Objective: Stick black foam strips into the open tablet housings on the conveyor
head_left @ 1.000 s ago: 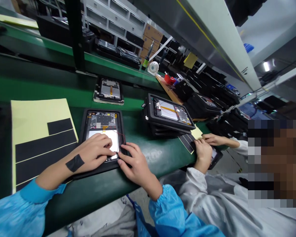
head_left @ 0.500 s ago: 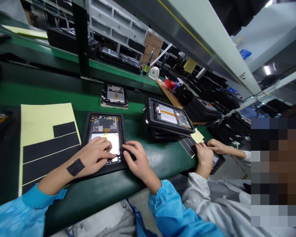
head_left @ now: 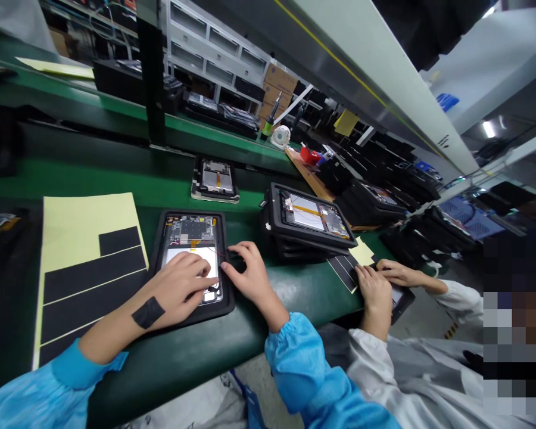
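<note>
An opened tablet point(head_left: 194, 229) lies in a black foam tray point(head_left: 227, 238) on the bench, its circuit board and white battery showing. My left hand point(head_left: 181, 286) rests over the tablet's lower half, index finger stretched out onto its lower right part; the palm hides some of the battery. A piece of black tape point(head_left: 148, 312) sticks to my left wrist. At the tray's right edge is my right hand point(head_left: 250, 273), thumb and index finger apart, the thumb touching the rim. Thin dark red wires run across the battery toward that edge.
On the left lies a yellow sheet point(head_left: 87, 220) with black adhesive strips point(head_left: 96, 277). Stacked trays point(head_left: 310, 217) holding another opened tablet stand to the right. A further tablet point(head_left: 217, 179) sits behind. At right, a co-worker's hands point(head_left: 377, 289) handle a device.
The view has shifted slightly. My left index finger has drawn back a little over the tablet's lower right part. My right thumb and index finger have parted slightly at the tray's edge.
</note>
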The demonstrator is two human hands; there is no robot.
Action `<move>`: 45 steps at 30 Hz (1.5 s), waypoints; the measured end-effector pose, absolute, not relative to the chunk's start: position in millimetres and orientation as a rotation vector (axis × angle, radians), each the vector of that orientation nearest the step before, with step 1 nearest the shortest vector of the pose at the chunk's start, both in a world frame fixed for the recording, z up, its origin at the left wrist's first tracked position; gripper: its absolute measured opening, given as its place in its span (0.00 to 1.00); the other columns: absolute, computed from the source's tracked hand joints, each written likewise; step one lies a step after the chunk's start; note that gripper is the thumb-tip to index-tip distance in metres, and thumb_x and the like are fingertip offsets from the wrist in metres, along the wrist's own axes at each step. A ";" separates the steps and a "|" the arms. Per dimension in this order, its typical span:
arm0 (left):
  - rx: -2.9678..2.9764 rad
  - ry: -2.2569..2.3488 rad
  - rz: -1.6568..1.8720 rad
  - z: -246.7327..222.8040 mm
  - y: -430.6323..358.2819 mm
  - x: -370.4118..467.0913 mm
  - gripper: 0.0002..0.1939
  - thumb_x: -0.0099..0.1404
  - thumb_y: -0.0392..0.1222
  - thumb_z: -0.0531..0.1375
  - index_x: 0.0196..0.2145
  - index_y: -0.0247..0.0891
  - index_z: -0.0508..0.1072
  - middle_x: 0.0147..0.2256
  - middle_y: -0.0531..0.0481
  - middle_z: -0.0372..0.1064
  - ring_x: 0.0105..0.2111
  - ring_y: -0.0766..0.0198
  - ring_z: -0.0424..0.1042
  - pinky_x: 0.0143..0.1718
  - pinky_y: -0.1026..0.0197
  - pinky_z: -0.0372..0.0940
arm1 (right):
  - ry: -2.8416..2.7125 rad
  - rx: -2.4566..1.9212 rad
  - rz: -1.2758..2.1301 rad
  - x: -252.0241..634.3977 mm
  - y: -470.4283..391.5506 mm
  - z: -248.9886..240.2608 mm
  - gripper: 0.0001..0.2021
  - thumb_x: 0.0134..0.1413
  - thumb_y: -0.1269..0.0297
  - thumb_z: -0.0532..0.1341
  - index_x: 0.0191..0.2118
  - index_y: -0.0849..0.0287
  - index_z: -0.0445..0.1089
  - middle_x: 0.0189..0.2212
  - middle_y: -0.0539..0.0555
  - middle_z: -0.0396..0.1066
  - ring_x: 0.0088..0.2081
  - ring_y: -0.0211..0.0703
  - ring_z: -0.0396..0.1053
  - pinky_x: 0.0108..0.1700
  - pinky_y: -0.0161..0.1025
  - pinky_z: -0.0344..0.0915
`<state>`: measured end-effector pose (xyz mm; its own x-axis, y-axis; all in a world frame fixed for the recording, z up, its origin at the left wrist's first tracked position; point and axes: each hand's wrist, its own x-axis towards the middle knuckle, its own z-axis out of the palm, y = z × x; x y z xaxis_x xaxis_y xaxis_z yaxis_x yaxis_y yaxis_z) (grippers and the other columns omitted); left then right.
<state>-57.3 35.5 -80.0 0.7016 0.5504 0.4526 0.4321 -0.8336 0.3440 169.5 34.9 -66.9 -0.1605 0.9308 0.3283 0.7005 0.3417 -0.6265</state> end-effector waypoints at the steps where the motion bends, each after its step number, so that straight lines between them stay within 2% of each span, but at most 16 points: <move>1: 2.723 0.790 0.812 -79.4 35.8 -55.4 0.17 0.68 0.31 0.52 0.45 0.42 0.78 0.40 0.46 0.66 0.43 0.54 0.63 0.49 0.49 0.59 | -1.945 -1.502 0.395 167.0 38.5 -63.1 0.13 0.56 0.66 0.69 0.48 0.59 0.78 0.46 0.58 0.71 0.50 0.48 0.71 0.54 0.43 0.69; 4: 2.784 0.757 0.772 -77.7 37.4 -52.1 0.16 0.67 0.30 0.53 0.45 0.42 0.77 0.40 0.45 0.66 0.44 0.51 0.63 0.49 0.47 0.59 | -2.128 -1.683 0.286 157.8 47.7 -48.0 0.10 0.60 0.63 0.68 0.46 0.58 0.80 0.41 0.57 0.72 0.47 0.48 0.70 0.50 0.41 0.67; 8: 2.838 0.707 0.743 -76.2 39.4 -51.0 0.14 0.67 0.31 0.54 0.44 0.40 0.76 0.40 0.44 0.66 0.44 0.50 0.63 0.50 0.45 0.59 | -2.401 -1.884 0.309 141.9 57.9 -25.2 0.13 0.66 0.61 0.61 0.48 0.59 0.80 0.42 0.59 0.77 0.47 0.49 0.74 0.47 0.40 0.66; 11: 2.827 0.701 0.734 -75.5 40.5 -50.8 0.13 0.67 0.32 0.54 0.44 0.40 0.76 0.39 0.44 0.66 0.43 0.51 0.63 0.49 0.46 0.60 | -2.452 -1.965 0.348 130.4 65.7 -12.5 0.12 0.63 0.68 0.59 0.41 0.63 0.81 0.41 0.64 0.80 0.43 0.54 0.77 0.42 0.42 0.67; 14: 2.825 0.691 0.729 -73.7 41.4 -49.9 0.13 0.67 0.32 0.54 0.44 0.40 0.77 0.39 0.44 0.67 0.42 0.51 0.64 0.48 0.47 0.61 | -2.463 -2.017 0.394 123.3 76.3 -5.6 0.12 0.58 0.71 0.60 0.39 0.64 0.82 0.40 0.66 0.81 0.42 0.57 0.78 0.39 0.42 0.66; 18: 2.869 0.643 0.742 -69.3 43.0 -48.1 0.12 0.67 0.33 0.55 0.42 0.39 0.77 0.41 0.44 0.70 0.45 0.50 0.65 0.50 0.46 0.62 | -2.422 -2.023 0.535 122.6 94.3 -2.8 0.09 0.54 0.67 0.64 0.37 0.58 0.83 0.39 0.59 0.82 0.41 0.51 0.79 0.36 0.37 0.65; 23: 2.848 0.564 0.764 -71.4 50.1 -47.8 0.12 0.66 0.32 0.55 0.41 0.40 0.77 0.53 0.47 0.73 0.57 0.48 0.64 0.59 0.43 0.59 | -2.291 -2.003 0.636 125.8 103.0 -8.9 0.08 0.54 0.69 0.65 0.35 0.59 0.83 0.35 0.55 0.83 0.38 0.41 0.78 0.34 0.31 0.62; 27: 2.787 0.482 0.716 -76.5 59.8 -48.3 0.13 0.66 0.31 0.54 0.42 0.41 0.77 0.52 0.49 0.75 0.57 0.51 0.66 0.63 0.45 0.59 | -2.155 -2.019 0.673 125.4 100.5 -19.3 0.07 0.52 0.69 0.65 0.34 0.60 0.83 0.29 0.54 0.82 0.34 0.39 0.78 0.31 0.29 0.62; 31: 2.760 0.441 0.665 -77.8 63.7 -50.4 0.15 0.67 0.32 0.52 0.43 0.39 0.77 0.51 0.46 0.75 0.54 0.53 0.70 0.61 0.49 0.63 | -2.041 -2.039 0.666 121.7 96.8 -25.1 0.08 0.52 0.69 0.65 0.35 0.60 0.83 0.27 0.53 0.81 0.33 0.40 0.78 0.33 0.29 0.65; 35: 2.751 0.467 0.638 -78.3 61.6 -53.4 0.17 0.68 0.31 0.50 0.45 0.39 0.78 0.50 0.44 0.74 0.49 0.54 0.72 0.54 0.53 0.68 | -1.975 -2.047 0.624 116.5 90.4 -23.4 0.09 0.51 0.72 0.64 0.35 0.59 0.83 0.30 0.55 0.82 0.37 0.44 0.80 0.39 0.31 0.68; 39: 2.744 0.471 0.640 -78.9 63.2 -51.5 0.15 0.67 0.32 0.51 0.43 0.40 0.76 0.45 0.46 0.74 0.46 0.55 0.72 0.52 0.54 0.68 | -1.947 -2.047 0.588 113.8 86.7 -21.5 0.09 0.52 0.73 0.63 0.34 0.58 0.83 0.33 0.57 0.83 0.41 0.47 0.80 0.44 0.34 0.69; 45: 2.720 0.481 0.625 -76.5 69.1 -42.4 0.11 0.66 0.31 0.52 0.40 0.39 0.73 0.41 0.46 0.72 0.42 0.56 0.71 0.46 0.57 0.67 | -1.934 -2.002 0.610 118.4 87.7 -24.1 0.10 0.54 0.75 0.62 0.33 0.58 0.81 0.31 0.55 0.82 0.39 0.44 0.80 0.42 0.32 0.69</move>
<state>-42.4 69.1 -76.5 0.8486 0.3854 0.3624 0.2509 -0.8963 0.3657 118.4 87.7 -24.1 0.0086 0.9951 -0.0988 0.8717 -0.0558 -0.4868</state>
